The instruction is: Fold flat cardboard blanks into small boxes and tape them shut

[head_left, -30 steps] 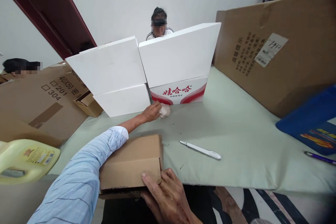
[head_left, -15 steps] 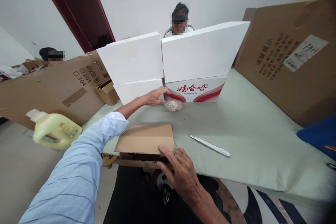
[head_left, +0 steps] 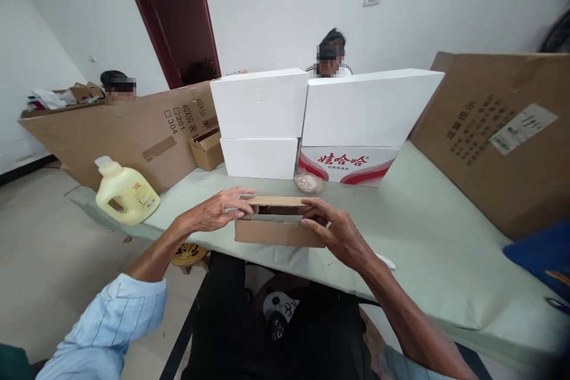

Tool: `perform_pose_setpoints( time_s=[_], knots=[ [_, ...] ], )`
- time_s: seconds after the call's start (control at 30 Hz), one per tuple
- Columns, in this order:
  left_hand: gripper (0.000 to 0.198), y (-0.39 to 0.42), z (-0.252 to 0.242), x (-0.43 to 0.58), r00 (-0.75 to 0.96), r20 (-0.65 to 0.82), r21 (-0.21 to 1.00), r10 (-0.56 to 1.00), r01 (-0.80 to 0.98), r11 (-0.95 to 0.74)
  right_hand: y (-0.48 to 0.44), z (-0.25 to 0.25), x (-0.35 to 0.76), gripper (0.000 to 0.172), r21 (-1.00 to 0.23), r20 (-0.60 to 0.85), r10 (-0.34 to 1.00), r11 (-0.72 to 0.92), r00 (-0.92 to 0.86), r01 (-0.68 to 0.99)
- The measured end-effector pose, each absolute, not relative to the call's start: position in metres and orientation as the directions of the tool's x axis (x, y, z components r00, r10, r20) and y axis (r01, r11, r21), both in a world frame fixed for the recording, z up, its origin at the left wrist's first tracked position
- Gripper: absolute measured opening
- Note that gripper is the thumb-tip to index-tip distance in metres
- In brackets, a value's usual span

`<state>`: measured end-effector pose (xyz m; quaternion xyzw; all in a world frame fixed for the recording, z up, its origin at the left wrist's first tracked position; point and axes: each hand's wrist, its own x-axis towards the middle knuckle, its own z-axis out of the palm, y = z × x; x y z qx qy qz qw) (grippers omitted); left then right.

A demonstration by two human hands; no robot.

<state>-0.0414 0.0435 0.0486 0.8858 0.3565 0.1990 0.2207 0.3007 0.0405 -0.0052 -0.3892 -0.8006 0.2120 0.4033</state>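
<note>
A small brown cardboard box (head_left: 278, 230) sits at the near edge of the pale green table (head_left: 423, 231), its top partly open toward me. My left hand (head_left: 214, 212) rests on the box's left top corner with the fingers stretched over the flap. My right hand (head_left: 336, 231) grips the box's right end, fingers curled over the top edge. Just behind the box lies a small clear-wrapped bundle (head_left: 308, 182). The tip of a white knife (head_left: 386, 261) shows past my right wrist.
White boxes (head_left: 260, 124) and a red-and-white printed box (head_left: 347, 164) stand as a wall at the table's back. Large cardboard sheets (head_left: 503, 136) fence the right and left. A yellow jug (head_left: 126, 191) sits at the left. Two other people sit behind the dividers.
My left hand let go of the wrapped bundle at the back and came to the box's left corner. The box has turned so its opening faces up. My view swung left.
</note>
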Motion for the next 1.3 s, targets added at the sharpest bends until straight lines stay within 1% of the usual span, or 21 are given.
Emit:
perform_pose_setpoints(
  time_s=[0.07, 0.2, 0.23, 0.3, 0.37, 0.43, 0.53, 0.6, 0.67, 0.73, 0.8, 0.87, 0.93, 1.0, 1.03, 1.1, 1.2, 1.23, 1.3],
  knots=[
    [0.035, 0.051, 0.040, -0.037, 0.674, 0.249, 0.522, 0.696, 0.512, -0.682, 0.041, 0.001, 0.300, 0.038, -0.668, 0.453, 0.811, 0.584, -0.372, 0.461],
    [0.041, 0.063, 0.033, -0.032, 0.663, 0.353, 0.505, 0.660, 0.459, -0.731, 0.037, 0.003, 0.298, 0.065, -0.652, 0.443, 0.816, 0.577, -0.371, 0.492],
    [0.042, 0.065, 0.033, -0.033, 0.653, 0.363, 0.507, 0.664, 0.460, -0.729, 0.036, 0.003, 0.298, 0.069, -0.629, 0.448, 0.809, 0.587, -0.379, 0.509],
    [0.044, 0.069, 0.032, -0.036, 0.631, 0.366, 0.520, 0.684, 0.471, -0.713, 0.036, 0.002, 0.298, 0.066, -0.560, 0.443, 0.788, 0.616, -0.429, 0.553],
    [0.048, 0.073, 0.032, -0.039, 0.630, 0.335, 0.537, 0.701, 0.483, -0.691, 0.038, 0.004, 0.299, 0.055, -0.467, 0.398, 0.767, 0.641, -0.503, 0.609],
    [0.049, 0.078, 0.033, -0.041, 0.653, 0.270, 0.537, 0.708, 0.508, -0.673, 0.043, 0.009, 0.299, 0.046, -0.369, 0.320, 0.759, 0.651, -0.567, 0.663],
    [0.047, 0.083, 0.035, -0.040, 0.682, 0.123, 0.509, 0.721, 0.580, -0.636, 0.050, 0.021, 0.295, 0.040, -0.254, 0.216, 0.749, 0.662, -0.626, 0.705],
    [0.047, 0.084, 0.037, -0.039, 0.691, 0.033, 0.492, 0.722, 0.618, -0.613, 0.052, 0.028, 0.291, 0.036, -0.208, 0.185, 0.728, 0.685, -0.660, 0.698],
    [0.049, 0.084, 0.040, -0.040, 0.696, -0.003, 0.487, 0.718, 0.628, -0.607, 0.051, 0.032, 0.288, 0.034, -0.185, 0.187, 0.718, 0.695, -0.670, 0.694],
    [0.050, 0.085, 0.042, -0.045, 0.710, 0.008, 0.509, 0.704, 0.603, -0.614, 0.047, 0.035, 0.288, 0.035, -0.188, 0.227, 0.725, 0.688, -0.650, 0.701],
    [0.052, 0.086, 0.042, -0.053, 0.732, 0.037, 0.569, 0.680, 0.544, -0.617, 0.044, 0.037, 0.290, 0.039, -0.220, 0.298, 0.724, 0.686, -0.622, 0.694],
    [0.052, 0.086, 0.039, -0.064, 0.748, 0.074, 0.667, 0.659, 0.454, -0.590, 0.039, 0.038, 0.294, 0.042, -0.278, 0.376, 0.714, 0.695, -0.591, 0.663],
    [0.053, 0.083, 0.032, -0.075, 0.749, 0.115, 0.790, 0.653, 0.330, -0.517, 0.035, 0.037, 0.298, 0.046, -0.349, 0.441, 0.707, 0.702, -0.552, 0.620],
    [0.059, 0.077, 0.021, -0.084, 0.740, 0.161, 0.882, 0.653, 0.188, -0.431, 0.030, 0.030, 0.300, 0.051, -0.406, 0.502, 0.707, 0.701, -0.497, 0.587],
    [0.065, 0.073, 0.016, -0.087, 0.735, 0.178, 0.907, 0.655, 0.135, -0.398, 0.028, 0.026, 0.300, 0.052, -0.422, 0.528, 0.707, 0.699, -0.470, 0.578],
    [0.083, 0.062, 0.005, -0.090, 0.719, 0.186, 0.921, 0.669, 0.110, -0.374, 0.023, 0.015, 0.299, 0.054, -0.436, 0.568, 0.705, 0.696, -0.425, 0.571],
    [0.111, 0.046, -0.003, -0.088, 0.706, 0.150, 0.883, 0.692, 0.220, -0.416, 0.017, 0.002, 0.294, 0.054, -0.444, 0.585, 0.704, 0.694, -0.403, 0.567],
    [0.115, 0.042, -0.003, -0.086, 0.708, 0.143, 0.859, 0.691, 0.257, -0.442, 0.016, -0.001, 0.293, 0.054, -0.444, 0.582, 0.704, 0.694, -0.407, 0.567],
    [0.115, 0.037, 0.000, -0.083, 0.726, 0.139, 0.815, 0.673, 0.302, -0.494, 0.014, -0.004, 0.292, 0.054, -0.440, 0.574, 0.704, 0.696, -0.418, 0.567]
  ],
)
